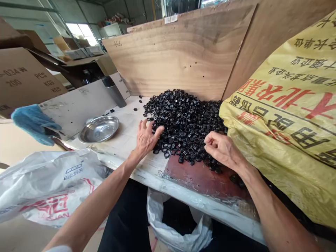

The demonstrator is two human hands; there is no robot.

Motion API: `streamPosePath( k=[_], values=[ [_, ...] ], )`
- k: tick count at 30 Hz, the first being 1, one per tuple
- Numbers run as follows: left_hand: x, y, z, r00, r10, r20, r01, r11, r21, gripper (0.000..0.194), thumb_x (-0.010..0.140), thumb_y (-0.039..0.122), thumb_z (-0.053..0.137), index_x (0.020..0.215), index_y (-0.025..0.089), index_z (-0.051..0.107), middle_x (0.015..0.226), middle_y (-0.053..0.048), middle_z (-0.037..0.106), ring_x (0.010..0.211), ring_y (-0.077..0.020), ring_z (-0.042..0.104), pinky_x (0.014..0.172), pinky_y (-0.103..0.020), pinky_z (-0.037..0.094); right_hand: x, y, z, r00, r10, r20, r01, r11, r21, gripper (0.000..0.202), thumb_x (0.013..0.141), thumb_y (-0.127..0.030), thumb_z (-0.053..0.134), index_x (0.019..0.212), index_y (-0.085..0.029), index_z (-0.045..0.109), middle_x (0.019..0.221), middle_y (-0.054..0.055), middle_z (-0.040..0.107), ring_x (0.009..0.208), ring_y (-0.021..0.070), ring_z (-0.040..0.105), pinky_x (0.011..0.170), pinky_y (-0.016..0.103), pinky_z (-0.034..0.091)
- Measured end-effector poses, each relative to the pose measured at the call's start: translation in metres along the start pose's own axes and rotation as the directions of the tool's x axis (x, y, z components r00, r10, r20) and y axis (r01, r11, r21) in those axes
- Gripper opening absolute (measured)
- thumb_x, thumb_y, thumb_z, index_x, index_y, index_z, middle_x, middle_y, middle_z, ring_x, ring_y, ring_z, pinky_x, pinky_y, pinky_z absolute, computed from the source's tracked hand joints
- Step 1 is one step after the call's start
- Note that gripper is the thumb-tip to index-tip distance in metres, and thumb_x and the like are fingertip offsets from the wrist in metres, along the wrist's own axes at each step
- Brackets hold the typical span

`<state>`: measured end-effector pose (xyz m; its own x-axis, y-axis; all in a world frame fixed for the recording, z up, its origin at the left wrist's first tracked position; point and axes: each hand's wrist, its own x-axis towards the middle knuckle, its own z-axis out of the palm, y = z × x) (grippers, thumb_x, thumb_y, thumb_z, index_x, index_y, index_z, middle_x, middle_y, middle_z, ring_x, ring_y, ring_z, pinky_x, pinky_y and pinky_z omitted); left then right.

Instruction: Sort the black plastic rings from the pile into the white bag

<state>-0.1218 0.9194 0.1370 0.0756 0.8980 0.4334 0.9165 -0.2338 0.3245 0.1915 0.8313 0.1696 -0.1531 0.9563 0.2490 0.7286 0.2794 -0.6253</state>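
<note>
A big heap of small black plastic rings (181, 112) lies on the white worktable (126, 140) against a wooden board. At the heap's left edge is my left hand (147, 137), its thumb apart from the other fingers and nothing visibly held. My right hand (223, 148) hovers at the right front of the heap, with fingers curled and thumb pressed to them. What sits between those fingertips, if anything, is hidden. A reddish-brown sheet (194, 176) covers the tabletop in front of the heap.
A shallow metal bowl (99, 130) and a dark grey bottle (114, 91) stand on the left. A yellow printed sack (283, 133) bulges along the right side. A white sack (181, 232) hangs open below the table edge. Blue gloves (35, 122) drape over the left panel.
</note>
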Motion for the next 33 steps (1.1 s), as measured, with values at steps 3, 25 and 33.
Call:
streamPosePath(
  k=[3, 25, 33],
  values=[
    [-0.046, -0.008, -0.005, 0.978, 0.021, 0.208, -0.013, 0.999, -0.040, 0.100, 0.078, 0.081, 0.056, 0.151, 0.015, 0.037, 0.162, -0.026, 0.023, 0.150, -0.0471, 0.025, 0.112, -0.064, 0.039, -0.008, -0.015, 0.005, 0.949, -0.007, 0.317, -0.002, 1.000, 0.027, 0.011, 0.082, -0.024, 0.066, 0.089, -0.023, 0.058, 0.069, -0.006, 0.061, 0.060, 0.0128, 0.054, 0.057, 0.023, 0.038],
    [-0.116, 0.034, -0.015, 0.920, 0.382, 0.088, -0.326, 0.872, -0.366, 0.017, 0.096, 0.031, 0.061, 0.107, 0.020, 0.067, 0.095, -0.007, 0.062, 0.087, -0.0187, 0.063, 0.076, -0.032, 0.056, -0.021, -0.033, 0.045, 0.919, -0.096, 0.382, 0.246, 0.898, -0.365, 0.013, 0.087, -0.011, 0.060, 0.084, -0.020, 0.052, 0.089, 0.003, 0.061, 0.074, 0.0182, 0.059, 0.064, 0.029, 0.035],
    [-0.115, 0.034, -0.005, 0.881, 0.463, 0.100, -0.401, 0.841, -0.363, 0.014, 0.099, 0.020, 0.052, 0.097, 0.018, 0.066, 0.115, -0.010, 0.067, 0.099, -0.0193, 0.068, 0.084, -0.032, 0.058, -0.023, -0.054, 0.036, 0.925, -0.080, 0.372, 0.023, 0.987, 0.156, 0.007, 0.092, -0.020, 0.059, 0.086, -0.023, 0.056, 0.078, -0.004, 0.061, 0.069, 0.0127, 0.058, 0.067, 0.024, 0.043]
  ],
)
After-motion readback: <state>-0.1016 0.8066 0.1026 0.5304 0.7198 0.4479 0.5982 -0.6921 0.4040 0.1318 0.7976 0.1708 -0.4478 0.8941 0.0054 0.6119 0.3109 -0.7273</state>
